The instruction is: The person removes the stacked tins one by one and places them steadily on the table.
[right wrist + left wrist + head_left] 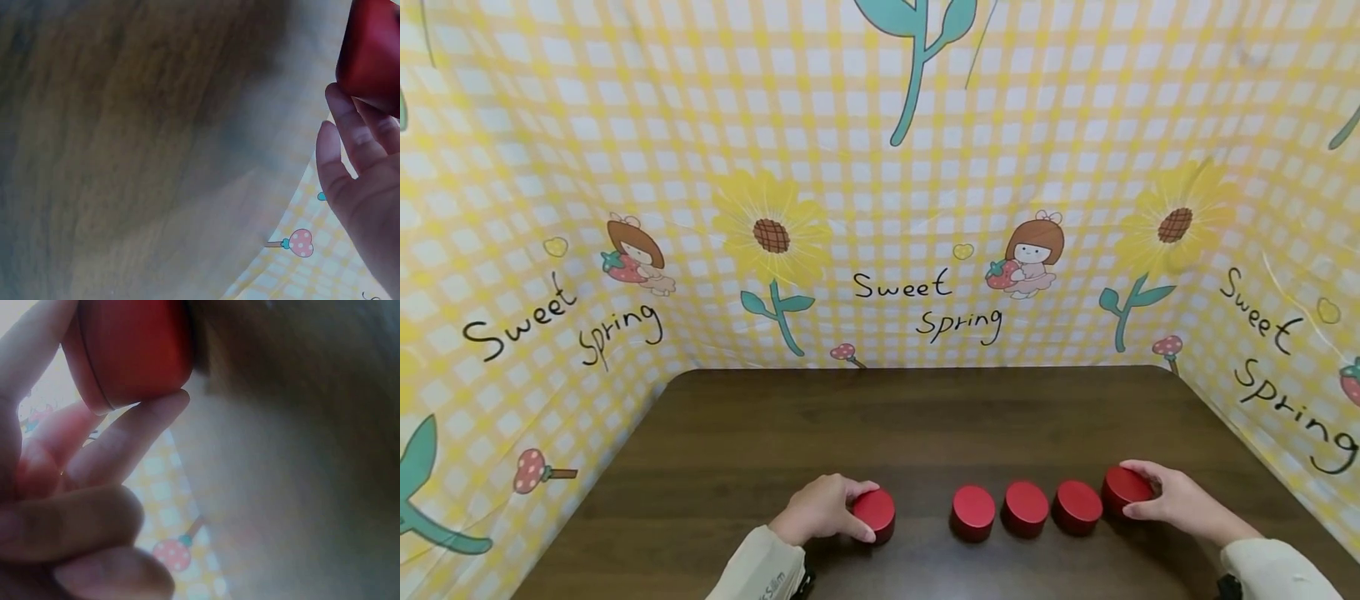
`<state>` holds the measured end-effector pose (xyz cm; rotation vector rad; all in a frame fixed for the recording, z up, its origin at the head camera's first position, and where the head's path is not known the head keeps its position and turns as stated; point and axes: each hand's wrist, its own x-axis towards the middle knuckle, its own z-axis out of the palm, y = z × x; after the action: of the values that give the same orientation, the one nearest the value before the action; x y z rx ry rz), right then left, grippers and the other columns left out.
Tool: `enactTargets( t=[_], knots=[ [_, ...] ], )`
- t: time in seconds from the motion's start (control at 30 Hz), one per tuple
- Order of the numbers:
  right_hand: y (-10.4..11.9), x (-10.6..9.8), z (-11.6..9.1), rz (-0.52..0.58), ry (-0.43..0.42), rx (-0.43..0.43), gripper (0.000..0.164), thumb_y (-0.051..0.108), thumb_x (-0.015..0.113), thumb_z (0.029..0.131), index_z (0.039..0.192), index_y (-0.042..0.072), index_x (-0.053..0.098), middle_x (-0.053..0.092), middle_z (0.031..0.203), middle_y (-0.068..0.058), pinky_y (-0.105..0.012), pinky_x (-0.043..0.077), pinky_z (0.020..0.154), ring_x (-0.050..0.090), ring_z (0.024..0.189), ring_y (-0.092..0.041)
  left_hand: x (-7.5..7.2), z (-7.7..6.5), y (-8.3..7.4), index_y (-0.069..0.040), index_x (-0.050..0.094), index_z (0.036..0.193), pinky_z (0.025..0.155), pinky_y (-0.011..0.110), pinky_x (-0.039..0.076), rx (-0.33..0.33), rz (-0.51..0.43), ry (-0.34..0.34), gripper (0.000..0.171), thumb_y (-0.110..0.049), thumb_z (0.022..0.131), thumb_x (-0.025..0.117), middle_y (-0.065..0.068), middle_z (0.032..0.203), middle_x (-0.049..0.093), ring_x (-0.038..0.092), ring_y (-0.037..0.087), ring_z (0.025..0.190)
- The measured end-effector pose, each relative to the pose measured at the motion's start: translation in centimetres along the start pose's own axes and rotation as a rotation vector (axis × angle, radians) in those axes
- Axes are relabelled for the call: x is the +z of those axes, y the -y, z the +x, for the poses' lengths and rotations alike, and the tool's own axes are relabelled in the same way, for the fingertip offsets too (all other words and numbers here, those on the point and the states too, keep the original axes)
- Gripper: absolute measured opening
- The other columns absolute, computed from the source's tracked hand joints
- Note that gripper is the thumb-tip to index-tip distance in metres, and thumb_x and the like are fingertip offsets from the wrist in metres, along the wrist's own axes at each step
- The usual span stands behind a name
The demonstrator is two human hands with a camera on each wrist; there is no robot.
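My left hand pinches a round red tin between thumb and fingers, at the left end of a row on the table. In the left wrist view, a seam like a lid's edge runs round this tin, with fingertips against its side. Three matching tins stand apart from it to the right: one, a second and a third. At the right end, my right hand grips another red tin, close beside the third. The right wrist view shows only part of that tin.
The dark wooden table has rounded far corners. Yellow checked cloth printed with flowers and "Sweet Spring" lettering hangs behind it and along both sides. A gap of bare tabletop lies between the left-hand tin and the other tins.
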<state>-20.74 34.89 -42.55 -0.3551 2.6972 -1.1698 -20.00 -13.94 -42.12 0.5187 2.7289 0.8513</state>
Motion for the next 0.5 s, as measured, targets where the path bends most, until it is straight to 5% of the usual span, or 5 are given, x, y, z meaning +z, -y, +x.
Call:
enactTargets(
  t=[0.5],
  knots=[
    [-0.98,-0.47,0.33,0.086,0.114,-0.025,0.065,0.004,0.073,0.079,0.126,-0.023,0.037,0.059,0.108,-0.021,-0.025,0.044,0.065,0.049,0.080,-0.006,0.02,0.03,-0.14,-0.016,0.067,0.124,0.057,0.031,0.039,-0.012,0.021,0.019,0.059,-0.027,0.069,0.086,-0.001,0.096,0.069,0.052,0.012,0.074]
  ],
)
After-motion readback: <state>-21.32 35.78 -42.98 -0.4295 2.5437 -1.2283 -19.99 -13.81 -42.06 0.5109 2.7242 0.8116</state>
